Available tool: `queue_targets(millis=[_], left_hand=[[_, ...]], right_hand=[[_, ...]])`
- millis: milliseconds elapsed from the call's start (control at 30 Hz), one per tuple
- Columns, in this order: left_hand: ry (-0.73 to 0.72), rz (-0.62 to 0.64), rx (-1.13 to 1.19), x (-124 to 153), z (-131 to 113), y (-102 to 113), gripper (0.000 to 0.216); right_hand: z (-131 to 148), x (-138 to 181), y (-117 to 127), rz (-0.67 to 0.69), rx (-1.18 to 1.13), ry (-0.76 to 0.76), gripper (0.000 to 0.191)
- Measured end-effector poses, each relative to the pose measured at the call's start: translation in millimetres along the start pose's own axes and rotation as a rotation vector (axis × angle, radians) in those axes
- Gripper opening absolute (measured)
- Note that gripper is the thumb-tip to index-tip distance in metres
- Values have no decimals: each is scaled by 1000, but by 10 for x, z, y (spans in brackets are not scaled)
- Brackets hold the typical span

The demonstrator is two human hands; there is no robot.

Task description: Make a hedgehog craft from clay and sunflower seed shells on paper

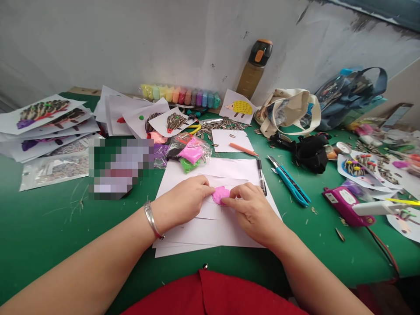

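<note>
A flat pink lump of clay [219, 195] lies on a stack of white paper sheets [210, 232] in front of me. My left hand [183, 202] has its fingers curled, with the fingertips pressing the clay's left edge. My right hand [251, 210] presses the clay's right and lower edge with curled fingers. A silver bracelet [152, 219] sits on my left wrist. Small bags of coloured clay [190, 153] lie just beyond the paper.
A black pen [260, 175] and a blue utility knife [288, 181] lie right of the paper. A purple glue gun [348, 203] rests further right. Finished seed pictures [46, 118] are stacked at left. A clay strip pack [180, 94], a bottle [254, 68], bags [295, 109] and sunflower seeds [223, 125] line the wall.
</note>
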State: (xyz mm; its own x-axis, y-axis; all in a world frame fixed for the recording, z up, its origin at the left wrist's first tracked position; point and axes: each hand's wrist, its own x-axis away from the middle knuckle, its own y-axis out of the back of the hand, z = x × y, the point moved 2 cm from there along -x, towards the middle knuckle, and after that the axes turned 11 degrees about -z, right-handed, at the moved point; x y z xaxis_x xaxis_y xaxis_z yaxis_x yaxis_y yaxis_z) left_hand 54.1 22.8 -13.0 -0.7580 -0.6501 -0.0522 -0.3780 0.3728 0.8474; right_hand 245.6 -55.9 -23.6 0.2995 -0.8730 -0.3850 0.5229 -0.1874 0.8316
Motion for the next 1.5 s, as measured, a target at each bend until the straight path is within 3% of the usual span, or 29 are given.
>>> queue_targets(millis=[267,467,667,900,1233,1500], left_hand=[[17,14,-2,3,-20,15,46],[14,16,-3,-7,-13,11,44],[-2,10,-17,-9,-24,13,44],[-31,-44,-22,1,-18,15,44],[-39,-61,-14,-5,-25,13,39],[-40,-58,-2,-6,-17,10,37]], right_hand=[[48,5,-14,56,10,49,51],[26,-6,2,1,-59,23,50],[86,-8,-24,56,-2,73,41],[-62,-12,102,-16,-45,16,52],[-11,-16,104,130,10,21,45],[-41,-19,153,126,-48,4,50]])
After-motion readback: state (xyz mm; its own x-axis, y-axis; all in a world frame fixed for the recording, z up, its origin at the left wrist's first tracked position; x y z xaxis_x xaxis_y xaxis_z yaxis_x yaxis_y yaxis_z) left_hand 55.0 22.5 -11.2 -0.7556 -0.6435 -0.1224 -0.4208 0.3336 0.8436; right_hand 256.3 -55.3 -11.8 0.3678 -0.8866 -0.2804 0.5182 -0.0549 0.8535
